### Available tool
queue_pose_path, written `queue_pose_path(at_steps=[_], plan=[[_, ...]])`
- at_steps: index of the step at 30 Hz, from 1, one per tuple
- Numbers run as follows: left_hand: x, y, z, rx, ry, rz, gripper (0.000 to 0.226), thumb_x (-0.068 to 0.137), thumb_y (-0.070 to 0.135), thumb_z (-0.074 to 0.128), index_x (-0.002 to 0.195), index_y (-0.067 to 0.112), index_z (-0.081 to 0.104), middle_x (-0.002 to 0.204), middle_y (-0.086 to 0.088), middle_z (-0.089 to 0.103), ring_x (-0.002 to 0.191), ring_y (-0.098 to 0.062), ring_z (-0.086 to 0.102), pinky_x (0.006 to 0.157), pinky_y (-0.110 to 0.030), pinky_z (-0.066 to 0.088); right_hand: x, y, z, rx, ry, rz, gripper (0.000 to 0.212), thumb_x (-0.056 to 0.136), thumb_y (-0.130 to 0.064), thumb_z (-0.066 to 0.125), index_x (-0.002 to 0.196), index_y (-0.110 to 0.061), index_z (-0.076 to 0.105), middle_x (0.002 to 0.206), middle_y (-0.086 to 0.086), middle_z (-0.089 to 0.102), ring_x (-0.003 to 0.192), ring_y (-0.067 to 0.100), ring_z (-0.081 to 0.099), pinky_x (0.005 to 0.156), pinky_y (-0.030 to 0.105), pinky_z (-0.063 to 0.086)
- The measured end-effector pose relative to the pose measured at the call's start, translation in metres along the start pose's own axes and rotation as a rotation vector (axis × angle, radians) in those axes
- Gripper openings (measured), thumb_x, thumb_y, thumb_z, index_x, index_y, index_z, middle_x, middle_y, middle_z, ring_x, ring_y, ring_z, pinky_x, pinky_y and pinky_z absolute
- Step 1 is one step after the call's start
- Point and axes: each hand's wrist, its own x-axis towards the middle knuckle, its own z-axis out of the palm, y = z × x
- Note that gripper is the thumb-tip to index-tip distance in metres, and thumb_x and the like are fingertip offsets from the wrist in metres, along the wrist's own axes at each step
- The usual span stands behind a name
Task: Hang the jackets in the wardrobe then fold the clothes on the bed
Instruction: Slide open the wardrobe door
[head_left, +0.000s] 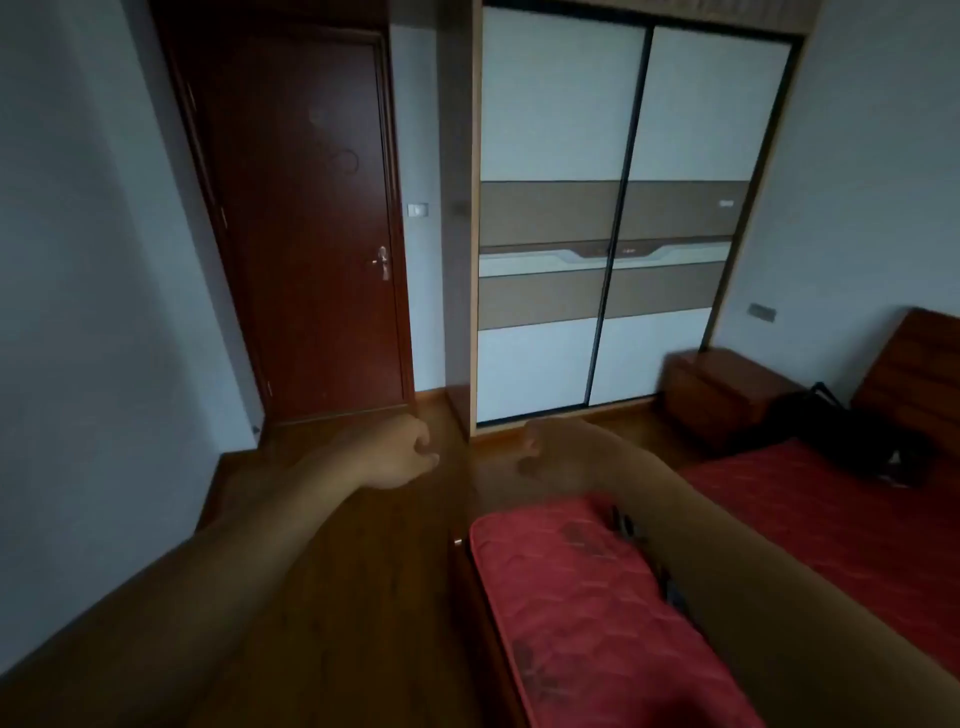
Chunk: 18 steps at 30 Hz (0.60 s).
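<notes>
The wardrobe (613, 218) stands ahead, its two white and brown sliding doors closed. A bed with a red cover (587, 603) fills the lower right. A dark heap of clothing (841, 441) lies at the far end of the bed by the headboard. My left hand (400, 452) is held out over the wooden floor, fingers loosely curled and holding nothing. My right hand (545, 452) is stretched out beside it, above the bed's corner, fingers relaxed and empty. Small dark items (626, 525) lie on the bed partly behind my right forearm.
A closed dark red door (311, 223) is at the left of the wardrobe. A wooden nightstand (722, 395) stands between wardrobe and bed. The wooden headboard (914, 374) is at the far right. Wooden floor (332, 597) runs between me and the wardrobe.
</notes>
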Motion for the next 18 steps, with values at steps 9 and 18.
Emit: queue_pose_path(at_steps=[9,18], plan=[[-0.009,-0.053,0.058,0.011,-0.038,-0.101,0.029,0.098,0.047,0.055,0.114,0.025,0.064,0.105,0.005,0.063,0.090,-0.011,0.058,0.081,-0.031,0.051,0.029,-0.006,0.073,0.042,-0.097,-0.017,0.059,0.093,-0.046,0.058,0.142,-0.013,0.053,0.143,0.009,0.055,0.132,0.029,0.052,0.108,0.046,0.043],[-0.002,-0.112,0.077,-0.033,-0.075,-0.158,0.028,0.095,0.049,0.057,0.111,0.028,0.064,0.096,0.012,0.062,0.087,-0.006,0.060,0.084,-0.035,0.056,0.074,-0.037,0.104,0.040,-0.178,-0.074,0.043,0.093,-0.044,0.056,0.130,-0.024,0.058,0.121,0.000,0.065,0.106,0.019,0.064,0.093,0.044,0.055]])
